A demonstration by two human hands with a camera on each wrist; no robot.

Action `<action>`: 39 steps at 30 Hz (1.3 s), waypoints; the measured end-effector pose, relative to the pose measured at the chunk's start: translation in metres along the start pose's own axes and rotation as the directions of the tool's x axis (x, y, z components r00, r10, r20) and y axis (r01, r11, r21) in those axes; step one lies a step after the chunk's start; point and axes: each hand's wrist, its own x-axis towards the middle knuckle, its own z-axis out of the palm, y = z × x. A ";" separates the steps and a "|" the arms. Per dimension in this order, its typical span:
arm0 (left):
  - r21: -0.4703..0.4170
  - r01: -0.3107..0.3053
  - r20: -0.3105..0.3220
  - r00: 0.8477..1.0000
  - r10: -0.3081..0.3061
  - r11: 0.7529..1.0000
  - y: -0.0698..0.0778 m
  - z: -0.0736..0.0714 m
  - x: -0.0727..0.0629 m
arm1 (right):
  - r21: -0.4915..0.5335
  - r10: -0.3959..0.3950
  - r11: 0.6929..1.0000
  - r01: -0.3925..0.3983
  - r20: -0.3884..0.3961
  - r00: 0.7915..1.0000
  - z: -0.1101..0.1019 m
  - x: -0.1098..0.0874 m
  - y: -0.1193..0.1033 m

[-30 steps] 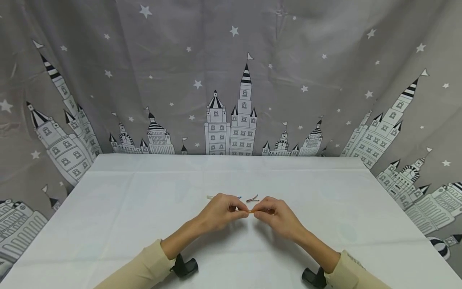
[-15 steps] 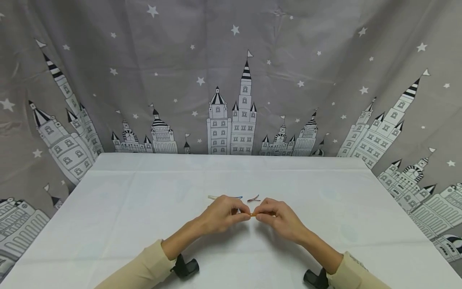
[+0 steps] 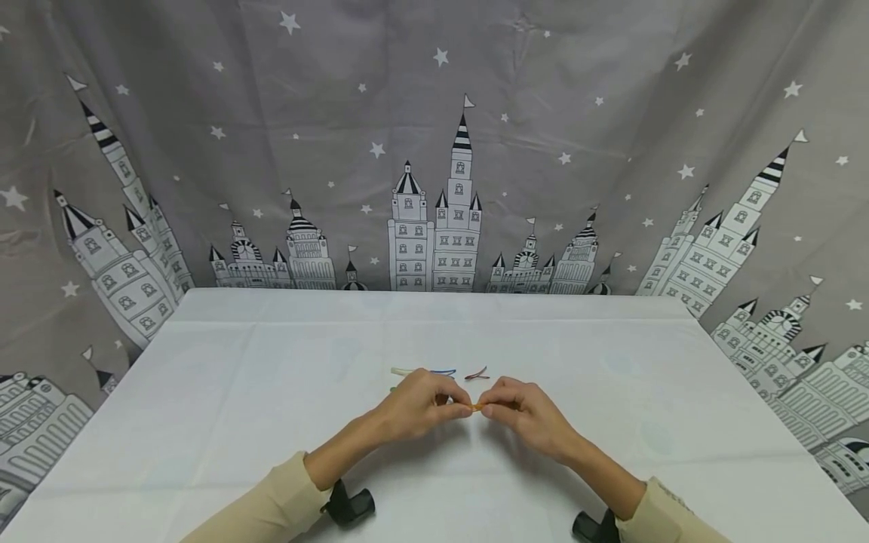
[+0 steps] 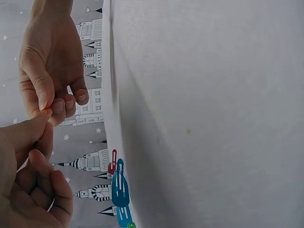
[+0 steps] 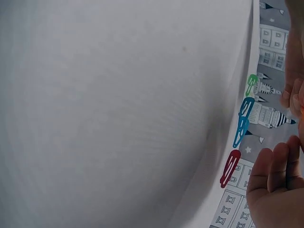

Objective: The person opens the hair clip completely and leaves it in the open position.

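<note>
Between the fingertips of both hands is a small orange hair clip (image 3: 477, 408), held above the white table and mostly covered by fingers. My left hand (image 3: 422, 405) pinches one end with thumb and forefinger. From the other side, my right hand (image 3: 526, 411) pinches the opposite end. In the left wrist view just a bit of orange clip (image 4: 46, 110) shows where the thumbs meet. Beyond the hands lie a red snap clip (image 5: 231, 167), a dark blue clip (image 5: 246, 108) overlapping a lighter blue clip (image 5: 240, 132), and a green clip (image 5: 251, 84).
The clips form a loose row on the white-covered table (image 3: 271, 422), just past the hands. A pale strip (image 3: 401, 371) lies at the row's left. Behind the table's far edge hangs a grey curtain (image 3: 326, 90) printed with castles and stars.
Both hands have come slightly nearer the body with the orange clip still pinched between them. More of the blue clip and a bit of green now show past the left hand.
</note>
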 end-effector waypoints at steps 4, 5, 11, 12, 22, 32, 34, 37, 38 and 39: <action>-0.015 0.035 -0.018 0.999 -0.036 0.999 -0.001 0.000 0.001 | 0.013 0.009 1.000 -0.009 -0.015 1.000 0.001 0.001 -0.002; -0.014 0.042 -0.021 0.999 -0.043 0.999 -0.002 -0.001 0.001 | 0.014 0.010 1.000 -0.010 -0.018 1.000 0.002 0.002 -0.002; 0.016 0.068 -0.049 0.997 -0.067 0.998 -0.003 -0.003 0.001 | 0.022 0.036 0.999 -0.035 -0.040 0.999 0.004 0.004 -0.004; 0.021 0.069 -0.051 0.996 -0.068 0.997 -0.003 -0.003 0.001 | 0.022 0.045 0.999 -0.044 -0.048 0.998 0.005 0.004 -0.004; 0.071 0.091 -0.048 0.995 -0.088 0.993 -0.004 -0.006 0.006 | -0.004 0.120 0.993 -0.121 -0.127 0.985 0.006 0.008 -0.003; 0.123 0.134 -0.011 0.991 -0.134 0.983 -0.008 -0.004 0.022 | -0.050 0.151 0.985 -0.163 -0.178 0.972 0.001 0.012 0.002; 0.136 0.140 -0.001 0.990 -0.141 0.981 -0.010 -0.004 0.026 | -0.065 0.167 0.981 -0.182 -0.187 0.968 -0.001 0.015 0.004; 0.147 0.155 0.018 0.987 -0.160 0.977 -0.012 -0.003 0.031 | -0.078 0.200 0.973 -0.219 -0.196 0.960 -0.002 0.019 0.007; 0.151 0.161 0.024 0.986 -0.167 0.975 -0.012 -0.003 0.033 | -0.081 0.211 0.970 -0.230 -0.197 0.958 -0.002 0.020 0.008; 0.156 0.165 0.030 0.985 -0.171 0.974 -0.013 -0.002 0.034 | -0.084 0.222 0.967 -0.242 -0.199 0.955 -0.003 0.020 0.009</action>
